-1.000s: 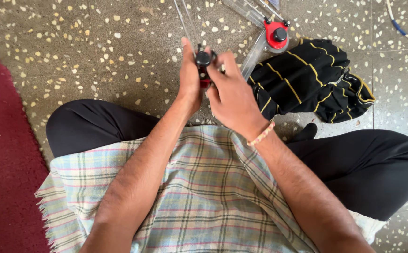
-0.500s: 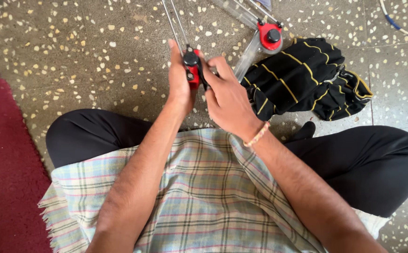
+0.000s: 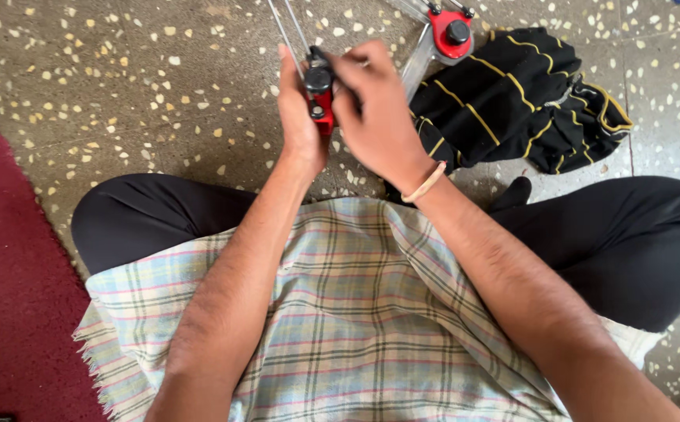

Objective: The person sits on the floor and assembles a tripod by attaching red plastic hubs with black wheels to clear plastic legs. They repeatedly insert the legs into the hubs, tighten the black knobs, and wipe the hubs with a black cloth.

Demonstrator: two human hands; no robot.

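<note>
Head view: the person sits cross-legged on a speckled terrazzo floor (image 3: 121, 94), a checked cloth (image 3: 340, 312) spread over the lap. Both hands meet over a small red-and-black fitting (image 3: 320, 98), which sits raised above the floor in front of the knees, at the end of thin metal rods (image 3: 285, 27) running off the top edge. The left hand (image 3: 299, 117) stands upright behind the fitting with its fingers extended along it, bracing rather than clenching. The right hand (image 3: 375, 109) curls its fingers (image 3: 351, 66) around the black knob on top, pinched closed on it (how tight the pinch is I cannot tell, as the knuckles cover the contact).

The step in hand looks like adjusting or turning that knob while the other hand steadies the piece. The next move probably calls for a firm brace from the left hand and a small, controlled twist from the right.

Near the right hand, a second red fitting (image 3: 449, 31) sits on a metal arm, touching a black garment with yellow stripes (image 3: 519, 101). A dark red mat (image 3: 12, 273) lies at the left.
</note>
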